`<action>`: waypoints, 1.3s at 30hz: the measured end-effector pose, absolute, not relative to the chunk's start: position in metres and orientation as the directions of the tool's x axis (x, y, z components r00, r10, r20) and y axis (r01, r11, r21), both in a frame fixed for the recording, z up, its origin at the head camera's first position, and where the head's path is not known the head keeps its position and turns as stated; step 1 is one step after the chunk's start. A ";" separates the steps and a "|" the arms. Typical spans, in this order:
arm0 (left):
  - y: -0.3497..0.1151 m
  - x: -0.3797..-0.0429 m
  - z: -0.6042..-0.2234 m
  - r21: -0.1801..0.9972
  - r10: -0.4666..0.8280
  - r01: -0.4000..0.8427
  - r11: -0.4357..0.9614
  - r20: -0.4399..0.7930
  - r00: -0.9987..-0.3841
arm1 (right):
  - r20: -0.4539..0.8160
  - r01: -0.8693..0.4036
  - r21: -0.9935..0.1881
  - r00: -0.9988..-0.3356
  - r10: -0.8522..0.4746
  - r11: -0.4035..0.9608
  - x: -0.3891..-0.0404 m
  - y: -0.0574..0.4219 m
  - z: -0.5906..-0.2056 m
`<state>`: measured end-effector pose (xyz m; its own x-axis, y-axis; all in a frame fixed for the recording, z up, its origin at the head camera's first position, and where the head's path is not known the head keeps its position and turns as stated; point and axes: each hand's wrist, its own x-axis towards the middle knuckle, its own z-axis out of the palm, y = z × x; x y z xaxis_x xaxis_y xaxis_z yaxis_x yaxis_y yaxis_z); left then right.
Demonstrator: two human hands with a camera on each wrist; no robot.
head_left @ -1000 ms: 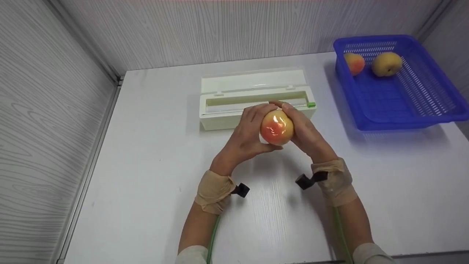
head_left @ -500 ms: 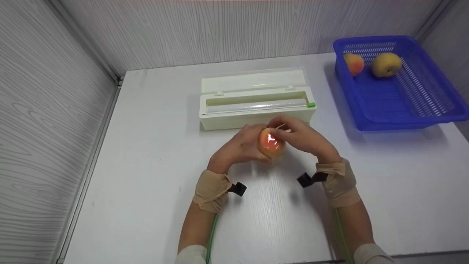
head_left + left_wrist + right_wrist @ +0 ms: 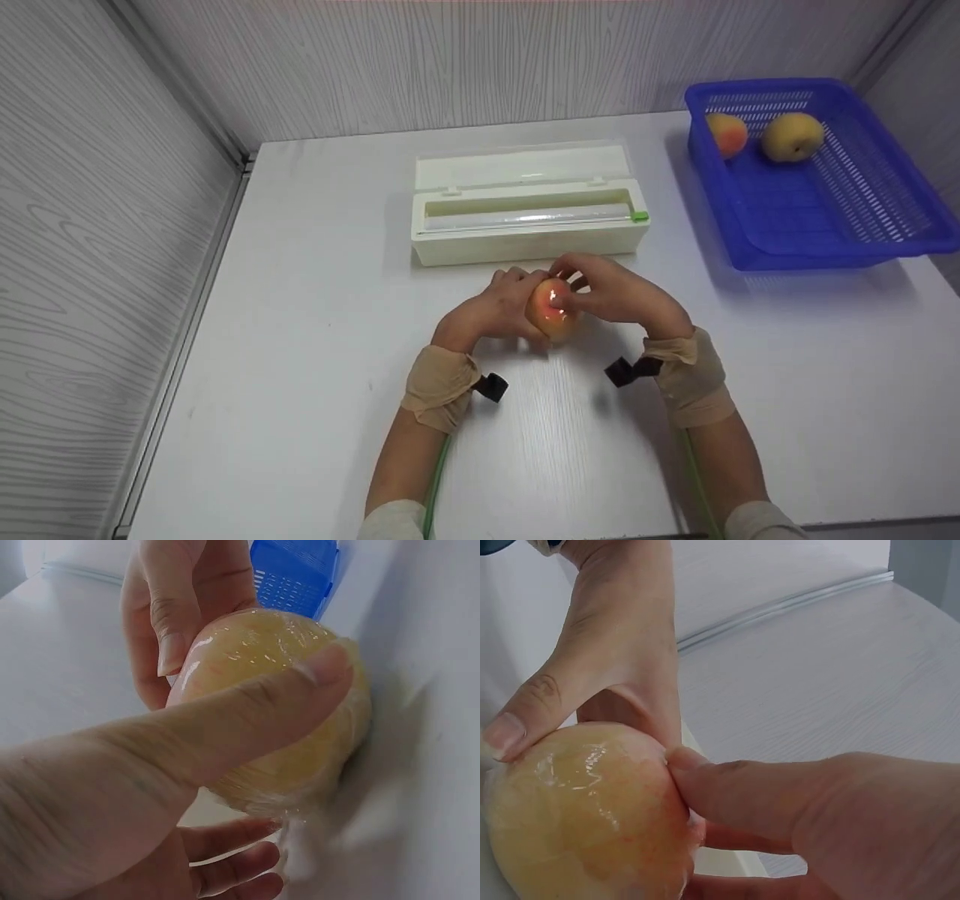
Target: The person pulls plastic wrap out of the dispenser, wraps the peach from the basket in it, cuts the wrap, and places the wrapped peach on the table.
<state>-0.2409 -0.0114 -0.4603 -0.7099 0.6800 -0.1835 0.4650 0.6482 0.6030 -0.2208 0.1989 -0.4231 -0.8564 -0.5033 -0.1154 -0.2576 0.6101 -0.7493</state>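
Note:
A yellow and red peach (image 3: pixel 552 321), wrapped in shiny cling film, is low over the table between both hands. My left hand (image 3: pixel 496 309) holds it from the left; in the left wrist view the thumb lies across the peach (image 3: pixel 255 652). From the other side, my right hand (image 3: pixel 622 291) pinches its edge, thumb on the red part and fingers behind. Loose film (image 3: pixel 296 832) gathers at the underside in the left wrist view. Wrinkled film also covers the peach (image 3: pixel 585 817) in the right wrist view.
Beyond the hands stands a white cling film dispenser (image 3: pixel 525 250), lid (image 3: pixel 517 169) raised, with a film roll (image 3: pixel 525 217) inside and a green slider (image 3: pixel 639 217). At the back right, a blue basket (image 3: pixel 795 251) contains two more fruits (image 3: pixel 792 137). Panels border the table.
Both hands have brought the peach down toward the table and nearer the body, away from the dispenser. My right hand has shifted from cupping its side to pinching it with the thumb on top.

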 end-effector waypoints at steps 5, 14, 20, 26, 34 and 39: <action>-0.008 -0.239 -0.457 0.550 0.653 0.476 0.686 -0.178 -0.736 | -0.157 -0.241 -0.737 -0.848 -0.507 0.631 -0.223 0.202 -0.422; -0.007 -0.238 -0.455 0.557 0.621 0.419 0.717 -0.236 -0.748 | -0.168 -0.244 -0.742 -0.834 -0.526 0.624 -0.230 0.206 -0.430; -0.012 -0.238 -0.446 0.587 0.613 0.373 0.719 -0.281 -0.738 | -0.161 -0.300 -0.719 -0.806 -0.570 0.627 -0.230 0.211 -0.428; -0.020 -0.240 -0.436 0.598 0.597 0.347 0.723 -0.288 -0.748 | -0.157 -0.316 -0.676 -0.821 -0.549 0.665 -0.228 0.219 -0.421; -0.026 -0.234 -0.425 0.653 0.564 0.384 0.653 -0.081 -0.822 | -0.056 -0.294 -0.699 -0.887 -0.459 0.652 -0.218 0.222 -0.410; -0.040 -0.233 -0.423 0.532 0.532 0.534 0.657 0.174 -0.829 | 0.044 -0.283 -0.694 -0.935 -0.353 0.662 -0.211 0.230 -0.400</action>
